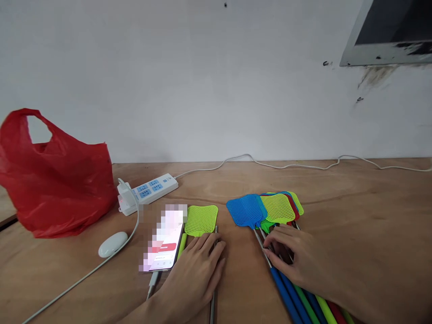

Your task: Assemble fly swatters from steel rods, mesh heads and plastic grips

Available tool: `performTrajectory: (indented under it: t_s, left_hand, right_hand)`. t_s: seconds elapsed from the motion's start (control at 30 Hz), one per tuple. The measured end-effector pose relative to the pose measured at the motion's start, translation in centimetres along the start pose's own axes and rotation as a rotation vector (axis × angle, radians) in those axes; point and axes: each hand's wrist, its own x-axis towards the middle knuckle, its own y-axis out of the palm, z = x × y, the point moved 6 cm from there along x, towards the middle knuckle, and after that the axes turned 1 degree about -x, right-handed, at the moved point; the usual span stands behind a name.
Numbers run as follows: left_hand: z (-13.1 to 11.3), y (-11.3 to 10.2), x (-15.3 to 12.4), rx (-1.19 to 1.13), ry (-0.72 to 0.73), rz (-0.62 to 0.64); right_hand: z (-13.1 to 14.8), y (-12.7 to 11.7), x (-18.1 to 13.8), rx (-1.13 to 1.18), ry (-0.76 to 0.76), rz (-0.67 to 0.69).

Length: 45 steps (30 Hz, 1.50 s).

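Observation:
My left hand (199,270) lies palm down on the table, its fingers fairly straight over a thin metal rod (212,310). Just beyond its fingertips is a yellow-green mesh fly swatter head (201,220), and a yellow-green handle (182,245) shows beside the hand. On the right, my right hand (293,252) is over a bundle of fly swatters, thumb and forefinger closed at the metal shaft of a blue fly swatter (246,210). Yellow-green (278,208), red and green swatters overlap under it. Their coloured handles fan toward me; my palm hides part of the shafts.
A lit phone (165,243) with a charging cable lies left of my left hand. Behind it are a white power strip (158,186) with a plugged-in charger and a white oval object (113,244). A red plastic bag (64,180) stands far left. The wall (216,90) closes off the back.

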Motion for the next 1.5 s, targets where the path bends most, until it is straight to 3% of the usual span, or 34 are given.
performTrajectory:
  t_s: [0.17,0.5,0.7,0.83,1.03,1.2,1.33,1.5]
  left_hand:
    - [0.0,-0.1,0.1,-0.013,0.002,0.001]
    - [0.2,0.0,0.0,-0.030,0.008,-0.017]
    - [0.2,0.2,0.1,-0.039,0.001,-0.005]
    - [0.1,0.2,0.0,-0.032,0.005,-0.011]
    - [0.1,0.0,0.1,-0.042,0.009,-0.015]
    - [0.1,0.1,0.2,-0.038,0.003,-0.010]
    - [0.1,0.0,0.1,-0.047,0.007,-0.022]
    - [0.2,-0.1,0.1,-0.042,0.001,-0.048]
  right_hand:
    - [0.2,0.1,0.0,-0.075,-0.023,-0.012]
    - [-1.3,-1.6,-0.2,-0.316,0.076,-0.246]
    - [-3.7,-1.5,-0.3,-0.610,0.273,-0.097]
    - [-4.1,-1.6,-0.1,-0.639,0.312,-0.033]
    - [-4.6,-2.0,-0.1,-0.647,0.335,-0.055]
    - [-5.6,-2.8,0.3,-0.355,0.327,-0.182]
    - [-5.1,-3.9,0.7,0.164,0.291,-0.353]
    - [-4.8,-4.2,0.7,0.741,0.374,-0.470]
